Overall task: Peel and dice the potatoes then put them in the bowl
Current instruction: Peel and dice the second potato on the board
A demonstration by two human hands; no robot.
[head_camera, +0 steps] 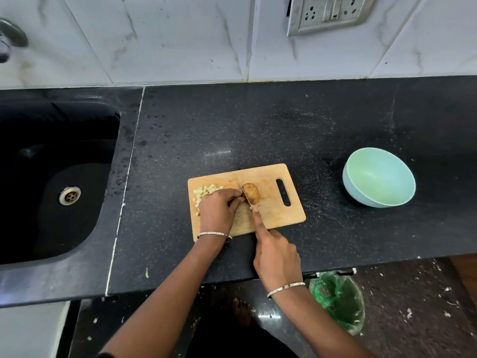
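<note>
On the black counter [258, 120] sits the wooden cutting board [273, 213]; the empty green bowl [379, 177] stands well apart on its right; my right hand [277, 254] grips the knife [245, 194], blade against the potato [251, 193]; my left hand [218, 210] rests curled beside it, holding nothing I can see, over the diced pieces [205, 192].

Bright, even light; sharp centre, wide-angle edge bending.
</note>
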